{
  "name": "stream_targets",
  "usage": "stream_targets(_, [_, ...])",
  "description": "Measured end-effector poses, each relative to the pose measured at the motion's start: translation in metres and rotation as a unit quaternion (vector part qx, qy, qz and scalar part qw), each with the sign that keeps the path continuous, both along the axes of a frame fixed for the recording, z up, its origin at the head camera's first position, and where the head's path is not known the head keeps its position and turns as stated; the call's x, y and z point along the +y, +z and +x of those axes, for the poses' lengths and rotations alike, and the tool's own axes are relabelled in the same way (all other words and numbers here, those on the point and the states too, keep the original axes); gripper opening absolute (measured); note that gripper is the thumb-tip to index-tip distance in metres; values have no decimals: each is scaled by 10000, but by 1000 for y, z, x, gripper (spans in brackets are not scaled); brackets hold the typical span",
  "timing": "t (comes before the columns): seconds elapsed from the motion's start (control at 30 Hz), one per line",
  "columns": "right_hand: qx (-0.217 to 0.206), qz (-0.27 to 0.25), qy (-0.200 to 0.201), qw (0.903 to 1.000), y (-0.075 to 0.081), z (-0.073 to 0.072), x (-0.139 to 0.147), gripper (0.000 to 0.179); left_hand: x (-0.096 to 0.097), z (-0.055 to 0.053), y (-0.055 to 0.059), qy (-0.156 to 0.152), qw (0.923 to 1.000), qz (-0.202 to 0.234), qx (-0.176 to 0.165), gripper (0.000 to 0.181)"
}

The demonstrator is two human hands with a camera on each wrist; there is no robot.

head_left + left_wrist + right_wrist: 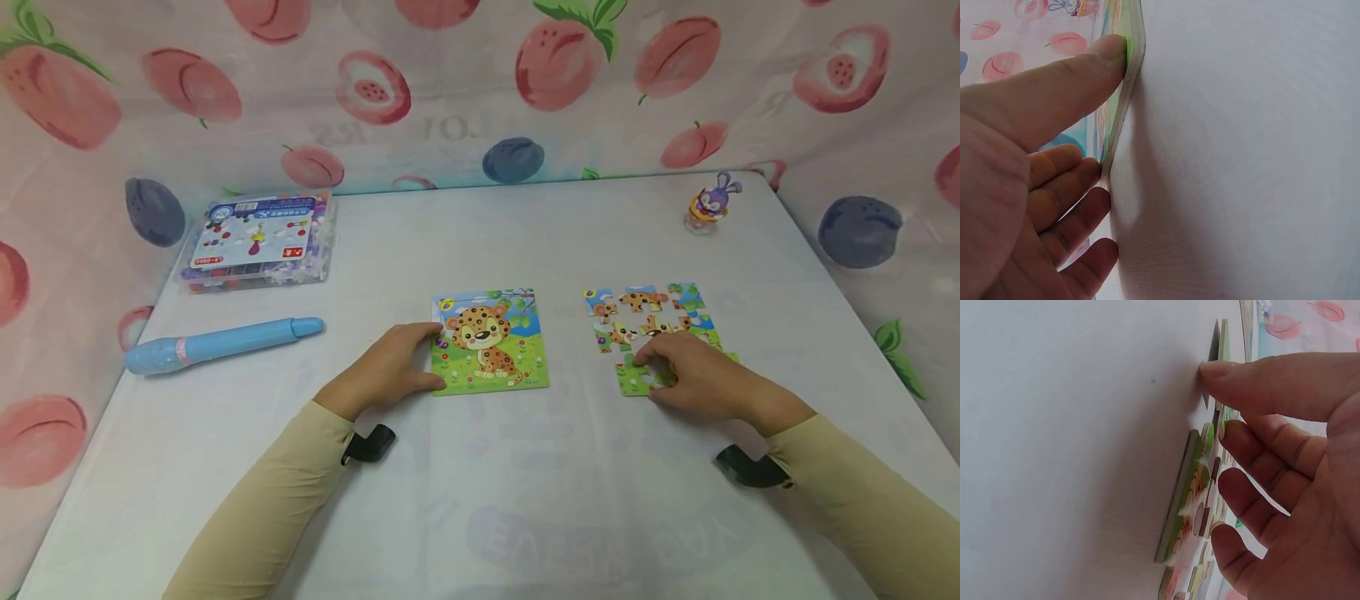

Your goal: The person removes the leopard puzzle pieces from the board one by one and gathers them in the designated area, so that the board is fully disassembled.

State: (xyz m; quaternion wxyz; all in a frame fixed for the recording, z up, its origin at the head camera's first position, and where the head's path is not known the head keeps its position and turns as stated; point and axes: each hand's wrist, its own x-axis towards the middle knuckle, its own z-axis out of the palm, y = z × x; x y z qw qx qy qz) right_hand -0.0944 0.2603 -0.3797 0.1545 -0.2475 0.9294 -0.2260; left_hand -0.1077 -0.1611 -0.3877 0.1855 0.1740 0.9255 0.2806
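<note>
In the head view, a square leopard picture board (487, 342) lies left of a puzzle in loose pieces showing a similar leopard. My left hand (393, 367) holds the board's left edge, thumb by the near corner and fingers by the far one. The thumb (1113, 53) presses that edge in the left wrist view. Over the puzzle's near side, my right hand (701, 375) pinches a puzzle piece (1224, 353) between thumb and fingers; the hand partly hides it. Beside it, a green corner piece (632, 382) lies flat. Gaps separate several pieces.
A clear plastic box (258, 242) with a printed label stands at the back left. Nearer lies a light blue wand-shaped tube (232, 342). At the back right is a small purple rabbit figure (712, 202). Fruit-printed cloth (450, 83) hangs around the white tabletop (487, 500).
</note>
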Motion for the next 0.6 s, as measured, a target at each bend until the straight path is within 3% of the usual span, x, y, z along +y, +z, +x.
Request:
stream_targets(0.27, [-10, 4, -97, 10000, 4, -1, 3, 40, 0, 1, 0, -6, 10000, 5, -6, 83])
stream_targets(0.6, [-89, 87, -746, 9971, 35, -18, 13, 50, -2, -2, 5, -261, 9995, -136, 79, 82])
